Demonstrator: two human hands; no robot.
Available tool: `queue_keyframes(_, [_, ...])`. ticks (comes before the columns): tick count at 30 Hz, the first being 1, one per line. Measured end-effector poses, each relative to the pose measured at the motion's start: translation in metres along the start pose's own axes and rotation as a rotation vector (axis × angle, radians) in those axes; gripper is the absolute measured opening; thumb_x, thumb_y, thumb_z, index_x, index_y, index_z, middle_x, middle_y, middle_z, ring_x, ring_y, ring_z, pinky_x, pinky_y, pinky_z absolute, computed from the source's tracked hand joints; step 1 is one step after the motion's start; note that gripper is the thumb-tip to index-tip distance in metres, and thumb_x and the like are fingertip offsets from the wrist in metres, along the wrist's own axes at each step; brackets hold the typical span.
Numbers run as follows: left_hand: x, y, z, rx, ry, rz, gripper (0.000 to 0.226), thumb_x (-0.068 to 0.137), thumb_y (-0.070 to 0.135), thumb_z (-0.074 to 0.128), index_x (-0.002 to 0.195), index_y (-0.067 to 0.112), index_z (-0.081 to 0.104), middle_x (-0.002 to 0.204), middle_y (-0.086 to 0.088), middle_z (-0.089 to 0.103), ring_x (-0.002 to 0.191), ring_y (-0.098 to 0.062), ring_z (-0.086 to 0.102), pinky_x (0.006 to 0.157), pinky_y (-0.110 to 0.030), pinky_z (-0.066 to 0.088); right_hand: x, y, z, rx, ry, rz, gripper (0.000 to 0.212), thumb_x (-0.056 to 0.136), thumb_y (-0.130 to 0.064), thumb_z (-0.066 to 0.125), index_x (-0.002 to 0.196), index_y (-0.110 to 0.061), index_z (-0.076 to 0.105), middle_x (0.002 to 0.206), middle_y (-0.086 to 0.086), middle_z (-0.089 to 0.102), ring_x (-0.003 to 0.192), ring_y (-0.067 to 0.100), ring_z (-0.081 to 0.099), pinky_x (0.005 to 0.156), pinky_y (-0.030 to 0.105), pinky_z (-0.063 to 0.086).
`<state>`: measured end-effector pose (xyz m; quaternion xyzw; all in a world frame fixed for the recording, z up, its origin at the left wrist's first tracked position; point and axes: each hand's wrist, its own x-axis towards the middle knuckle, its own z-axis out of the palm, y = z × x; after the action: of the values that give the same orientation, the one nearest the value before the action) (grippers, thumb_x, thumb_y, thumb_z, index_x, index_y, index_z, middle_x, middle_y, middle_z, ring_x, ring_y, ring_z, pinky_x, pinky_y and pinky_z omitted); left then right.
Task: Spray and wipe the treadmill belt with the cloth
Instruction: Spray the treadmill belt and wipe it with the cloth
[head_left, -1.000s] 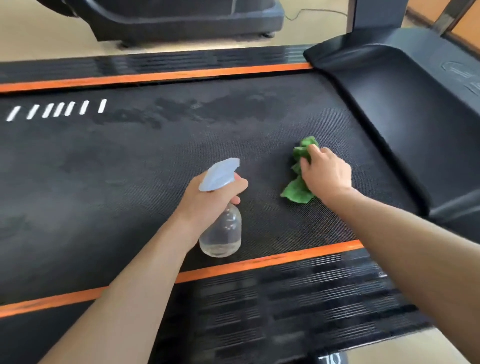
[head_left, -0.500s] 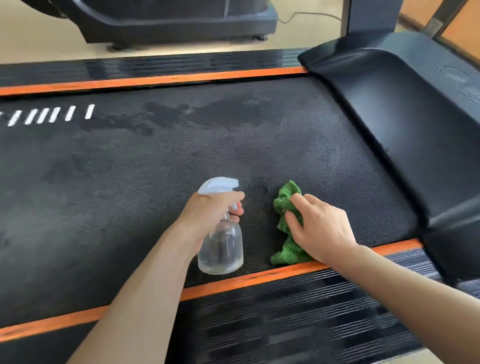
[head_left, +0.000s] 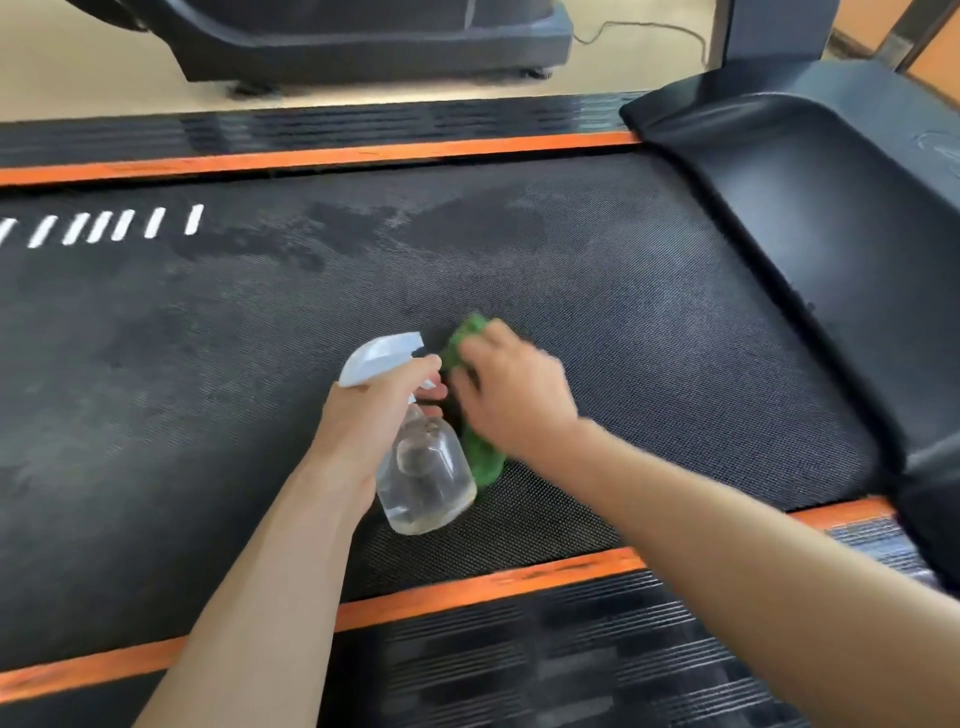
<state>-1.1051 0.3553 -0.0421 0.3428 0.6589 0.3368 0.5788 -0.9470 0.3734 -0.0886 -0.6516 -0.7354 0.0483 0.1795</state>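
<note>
Part of the treadmill belt (head_left: 623, 291) shows damp patches; right hand (head_left: 511, 400) presses the cloth (head_left: 480, 457) mid-belt, left hand (head_left: 371, 415) grips the spray bottle (head_left: 423, 478); far edge remains.

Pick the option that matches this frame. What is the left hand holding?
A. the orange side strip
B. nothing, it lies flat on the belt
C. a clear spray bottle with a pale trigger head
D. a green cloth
C: the left hand grips the neck of the clear spray bottle above the treadmill belt, while the right hand presses the green cloth onto it.
</note>
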Motion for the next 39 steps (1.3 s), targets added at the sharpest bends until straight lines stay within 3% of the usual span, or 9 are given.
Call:
queue_keyframes(6, [0.0, -0.003, -0.015, 0.044, 0.039, 0.024, 0.022, 0.084, 0.036, 0.081, 0.084, 0.014, 0.079, 0.087, 0.002, 0.083, 0.088, -0.022, 0.077, 0.095, -0.046, 0.06, -0.023, 0.04, -0.019, -0.155, -0.012, -0.401, 0.026, 0.096, -0.041, 0.044, 0.088, -0.019, 0.055, 0.091, 0.003, 0.053, 0.069, 0.028, 0.061, 0.042, 0.03, 0.036])
queue_keyframes(11, [0.001, -0.003, -0.018, 0.042, -0.006, 0.044, 0.024, 0.073, 0.04, 0.079, 0.079, 0.017, 0.075, 0.085, 0.003, 0.082, 0.081, -0.02, 0.074, 0.099, -0.051, 0.058, 0.019, 0.137, -0.047, -0.261, 0.129, 0.353, 0.032, 0.099, -0.039, 0.043, 0.109, -0.013, 0.06, 0.115, 0.013, 0.057, 0.094, 0.044, 0.063, 0.074, 0.047, 0.047])
queue_keyframes(13, [0.001, -0.002, -0.012, 0.076, -0.017, 0.058, 0.02, 0.08, 0.037, 0.08, 0.088, 0.018, 0.076, 0.085, 0.005, 0.082, 0.081, -0.018, 0.074, 0.093, -0.045, 0.059, 0.019, 0.122, -0.042, -0.257, 0.129, 0.438, 0.032, 0.099, -0.037, 0.042, 0.108, -0.011, 0.058, 0.116, 0.014, 0.057, 0.095, 0.045, 0.062, 0.074, 0.045, 0.044])
queue_keyframes(18, [0.0, 0.001, -0.005, 0.144, 0.002, 0.062, 0.011, 0.087, 0.031, 0.075, 0.086, 0.021, 0.075, 0.092, 0.006, 0.083, 0.081, -0.015, 0.07, 0.071, -0.031, 0.052, -0.05, 0.032, -0.029, -0.14, -0.026, -0.078, 0.024, 0.091, -0.042, 0.047, 0.09, -0.019, 0.055, 0.092, 0.0, 0.057, 0.077, 0.032, 0.063, 0.053, 0.035, 0.045])
queue_keyframes(24, [-0.002, -0.001, -0.009, 0.166, -0.005, 0.086, 0.012, 0.086, 0.033, 0.076, 0.092, 0.023, 0.077, 0.089, 0.009, 0.083, 0.098, -0.024, 0.077, 0.095, -0.046, 0.058, -0.047, 0.054, -0.036, -0.145, -0.099, -0.558, 0.021, 0.095, -0.037, 0.047, 0.087, -0.02, 0.055, 0.089, 0.0, 0.053, 0.072, 0.022, 0.059, 0.042, 0.031, 0.042])
queue_keyframes(29, [-0.003, 0.001, -0.007, 0.176, -0.027, 0.064, 0.012, 0.087, 0.031, 0.075, 0.087, 0.019, 0.077, 0.095, 0.004, 0.082, 0.08, -0.016, 0.072, 0.074, -0.035, 0.056, 0.028, 0.082, -0.017, -0.191, 0.143, 0.292, 0.029, 0.098, -0.038, 0.045, 0.106, -0.014, 0.059, 0.107, 0.008, 0.058, 0.087, 0.039, 0.062, 0.065, 0.038, 0.038])
queue_keyframes(31, [-0.001, 0.002, -0.006, 0.211, -0.024, 0.061, 0.015, 0.086, 0.033, 0.075, 0.086, 0.018, 0.078, 0.094, 0.003, 0.083, 0.082, -0.019, 0.074, 0.078, -0.038, 0.057, 0.027, 0.068, -0.015, -0.199, 0.111, 0.343, 0.028, 0.098, -0.038, 0.045, 0.106, -0.014, 0.057, 0.109, 0.008, 0.059, 0.091, 0.04, 0.062, 0.067, 0.038, 0.037])
queue_keyframes(35, [0.001, 0.005, -0.001, 0.219, -0.016, 0.051, 0.018, 0.088, 0.033, 0.076, 0.087, 0.015, 0.079, 0.094, -0.001, 0.083, 0.078, -0.017, 0.073, 0.073, -0.034, 0.058, -0.048, 0.029, -0.027, -0.112, -0.055, -0.073, 0.024, 0.091, -0.042, 0.048, 0.091, -0.019, 0.054, 0.091, 0.001, 0.058, 0.074, 0.034, 0.063, 0.056, 0.039, 0.05])
queue_keyframes(39, [-0.002, 0.005, -0.001, 0.233, -0.017, 0.061, 0.016, 0.088, 0.031, 0.076, 0.088, 0.015, 0.079, 0.095, -0.001, 0.083, 0.077, -0.015, 0.072, 0.066, -0.029, 0.054, -0.077, 0.052, -0.048, -0.078, -0.161, -0.457, 0.019, 0.093, -0.038, 0.049, 0.086, -0.02, 0.053, 0.085, -0.002, 0.051, 0.066, 0.023, 0.058, 0.039, 0.033, 0.043])
